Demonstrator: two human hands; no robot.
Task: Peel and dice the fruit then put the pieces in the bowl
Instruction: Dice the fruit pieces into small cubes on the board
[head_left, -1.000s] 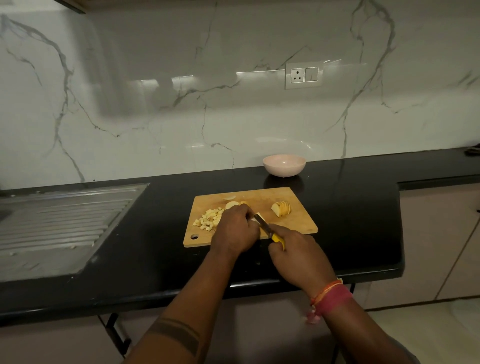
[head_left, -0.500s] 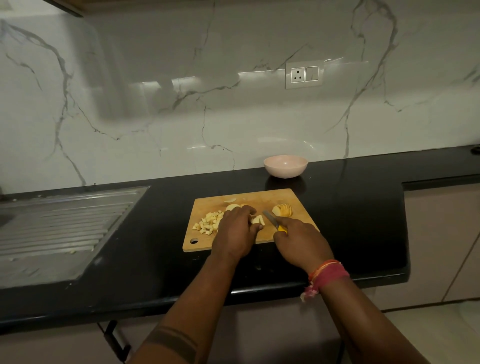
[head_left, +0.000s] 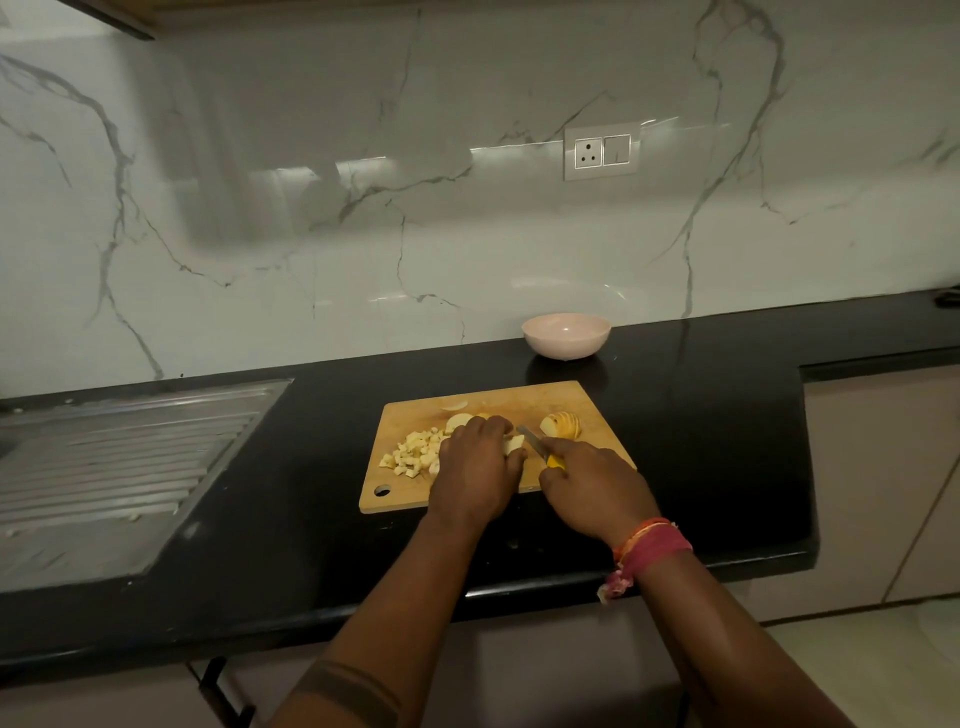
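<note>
A wooden cutting board (head_left: 561, 402) lies on the black counter. My left hand (head_left: 480, 470) curls over a pale fruit piece (head_left: 513, 444) at the board's middle and holds it down. My right hand (head_left: 592, 486) grips a yellow-handled knife (head_left: 537, 444), its blade right beside that piece. A heap of small diced cubes (head_left: 413, 452) lies at the board's left. A sliced fruit chunk (head_left: 563, 424) stands at the right, and another pale piece (head_left: 460, 421) sits just behind my left hand. The pink bowl (head_left: 566, 335) stands behind the board, with nothing visible inside.
A steel sink drainboard (head_left: 119, 467) fills the counter's left. The marble wall carries a socket plate (head_left: 601, 151). The counter's front edge runs under my forearms, and its right end drops to cabinets (head_left: 883, 483).
The view shifted a little. My left hand stays on the fruit piece. The knife went from lying close against my left fingers to standing just right of the piece.
</note>
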